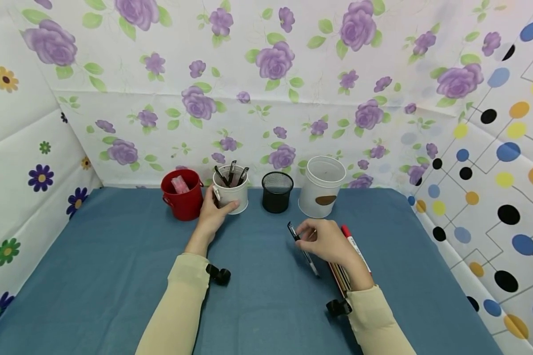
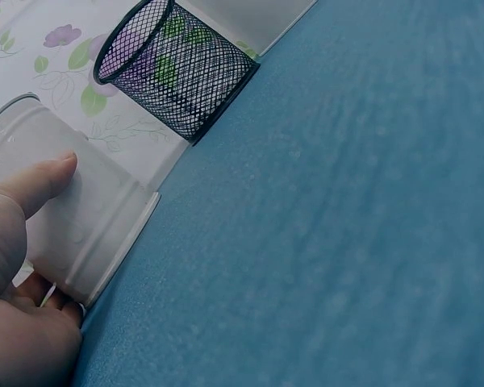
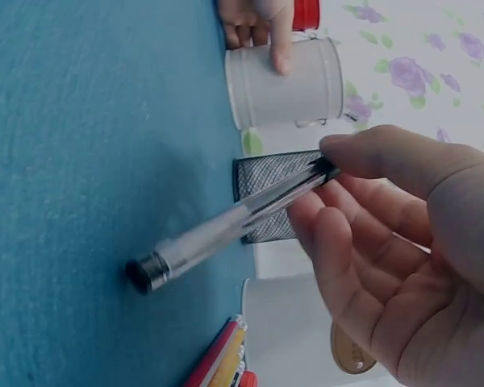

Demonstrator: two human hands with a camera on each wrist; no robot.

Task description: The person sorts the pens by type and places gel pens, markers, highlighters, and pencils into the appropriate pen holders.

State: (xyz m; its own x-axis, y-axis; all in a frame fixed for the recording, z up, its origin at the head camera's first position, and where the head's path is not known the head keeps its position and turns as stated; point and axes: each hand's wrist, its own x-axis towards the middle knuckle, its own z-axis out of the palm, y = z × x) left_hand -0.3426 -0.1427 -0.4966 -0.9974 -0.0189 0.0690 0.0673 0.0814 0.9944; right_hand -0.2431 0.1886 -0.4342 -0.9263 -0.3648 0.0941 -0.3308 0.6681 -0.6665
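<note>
Clear pen [image 1: 309, 261] is in front of the black mesh cup [image 1: 276, 199], bit to the right. Red bucket [image 1: 184, 203] is well left of that cup, white pot [image 1: 237, 197] closer, with the left grip [image 1: 213, 209] curled round it. Big white bucket [image 1: 320, 187] stands just right of the cup; right grip [image 1: 326, 241], out front, is pinching the pen near its black end.

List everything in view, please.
Pail: one, red, leftmost
Item: one, pink, in pail
Bucket: one, white, beside pail
Pens: three visible, black, in bucket
Mesh cup: one, black, centre
Tub: one, white, rightmost
Held pen: one, clear, near pencils
Marker: one, red-white, right
Pencils: several, mixed, beside marker
Tablecloth: one, blue, underneath
Backdrops: three, multicoloured, around
Cameras: two, black, wrists
Sleeves: two, cream, forearms
Left grip: one, bare, holding bucket
Right grip: one, bare, pinching pen
</note>
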